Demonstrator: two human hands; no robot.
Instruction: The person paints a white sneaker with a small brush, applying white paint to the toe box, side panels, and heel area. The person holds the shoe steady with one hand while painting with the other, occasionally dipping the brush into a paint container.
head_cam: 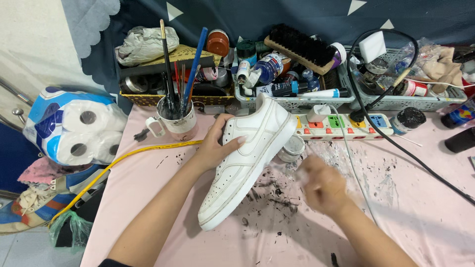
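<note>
Head view | left hand (216, 143) fingers grip white sneaker (247, 160) upper | right hand (320, 184) blurred, grip unclear

white shoe (247, 158), tan stitching; pink table (420, 217), black paint splatter; yellow cable (123, 158); blue-white roll pack (74, 126)
</note>
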